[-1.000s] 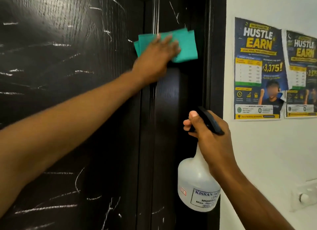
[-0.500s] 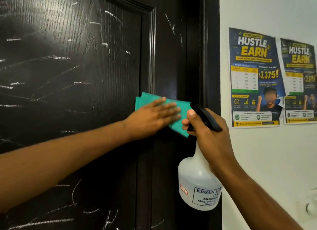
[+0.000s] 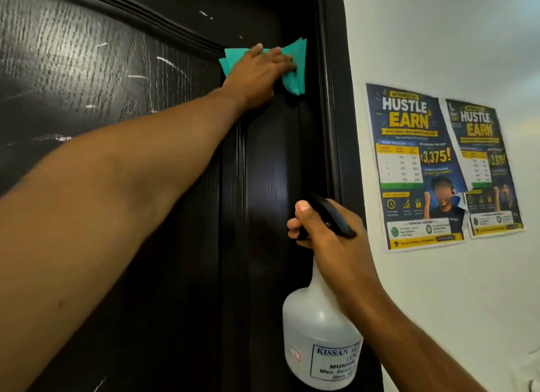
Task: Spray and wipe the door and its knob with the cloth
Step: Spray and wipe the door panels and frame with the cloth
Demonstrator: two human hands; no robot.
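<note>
A dark wooden door (image 3: pixel 122 105) with pale scratch marks fills the left of the head view. My left hand (image 3: pixel 257 73) presses a folded teal cloth (image 3: pixel 296 67) flat against the door's right stile, high up near the frame, with its fingers straight. Lower down, my right hand (image 3: pixel 324 234) grips the black trigger head of a translucent white spray bottle (image 3: pixel 318 336), which hangs upright close to the door edge. The knob is not in view.
The dark door frame (image 3: pixel 331 99) runs down beside the cloth. On the white wall (image 3: pixel 438 304) to the right hang two overlapping blue and yellow posters (image 3: pixel 415 164).
My left hand slid the cloth down the stile to about the spray head's height, then back up to the top of the stile. The right hand and bottle stayed nearly still.
</note>
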